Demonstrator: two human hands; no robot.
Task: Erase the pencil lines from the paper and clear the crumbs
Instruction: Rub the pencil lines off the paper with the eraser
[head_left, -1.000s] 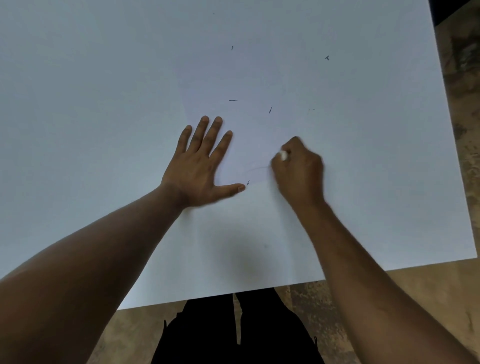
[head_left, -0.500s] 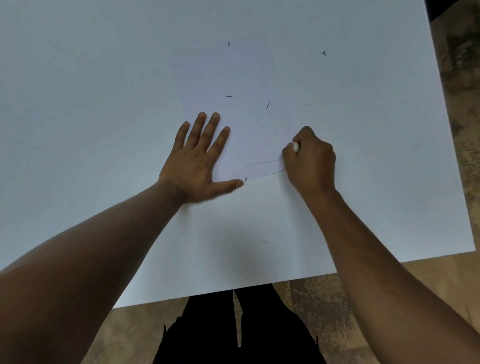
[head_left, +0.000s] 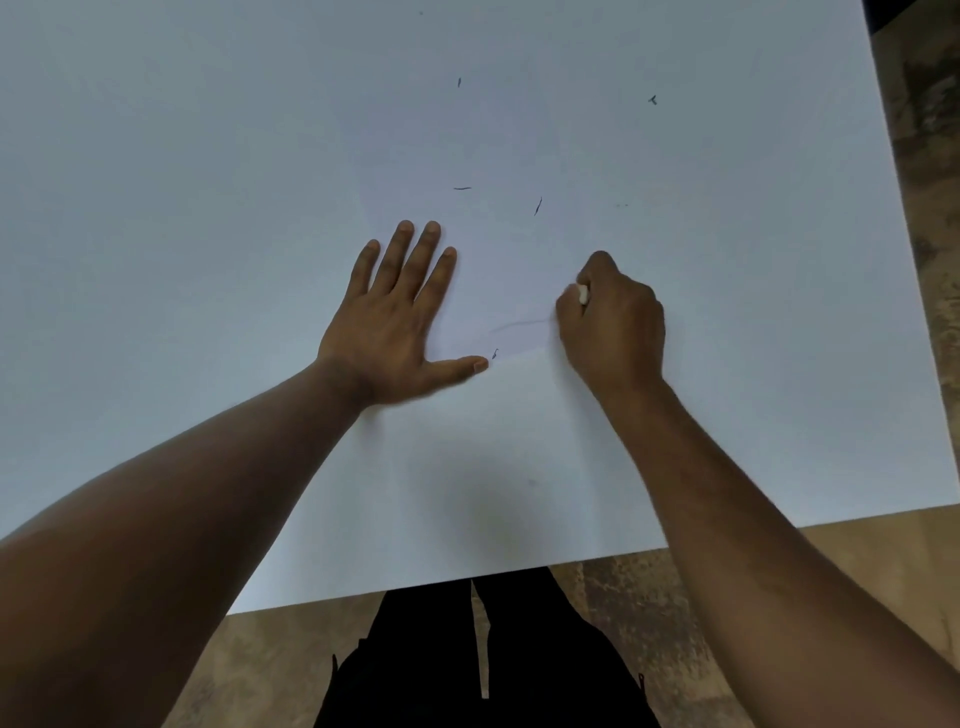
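Two hands: left hand (head_left: 392, 325) spread flat on smooth paper (head_left: 519, 156); right hand (head_left: 613, 325) pinching white eraser (head_left: 583, 294).

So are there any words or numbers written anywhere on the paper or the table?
None: no words, numbers or labels show anywhere.
The paper has only a faint pencil line and dark eraser crumbs, not letters.
The eraser in the right hand shows no readable print.
The left hand lies flat on the paper.

place: unclear, indoors | white table (head_left: 208, 156) | mottled brown floor (head_left: 909, 130)
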